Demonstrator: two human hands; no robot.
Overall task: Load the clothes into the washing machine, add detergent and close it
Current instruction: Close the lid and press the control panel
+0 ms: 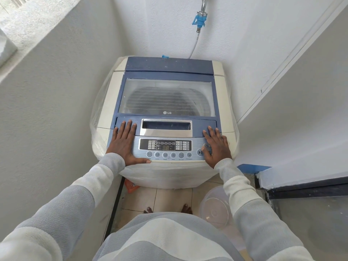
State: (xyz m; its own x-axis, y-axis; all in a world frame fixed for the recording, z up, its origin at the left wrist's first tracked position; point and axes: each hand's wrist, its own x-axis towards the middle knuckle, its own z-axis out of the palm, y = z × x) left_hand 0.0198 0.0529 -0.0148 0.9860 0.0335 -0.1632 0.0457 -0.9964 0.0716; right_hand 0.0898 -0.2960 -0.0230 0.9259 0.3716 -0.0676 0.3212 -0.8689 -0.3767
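Right, the cream and blue top-loading washing machine (111,95) stands in the wall corner with its blue-framed clear-window lid (166,97) down flat. The left hand (123,144) lies palm-down on the front left corner, fingers (129,125) straight and released, tips on the blue lid edge and gripping nothing. The right hand (216,146) is the same on the right corner, with its palm over the right end of the silver-grey control panel (165,146). Main risk: that palm covers at least one round button and sits just beside the start/pause key (200,152), so any lean could trigger a stray press. Second: a dim dark mass (180,97) through the window is probably the clothes in the drum, but I can't confirm that, and no detergent is in view, so the dose is unverified. The small orange packet (130,186) on the floor by the machine's foot could be it, unclear. Third: clear plastic film (96,117) wraps the body, so hands bearing on it may slide. Fourth: the clear round plastic basin (214,206) sits on the tiles near the right foot, so stepping back could catch it.
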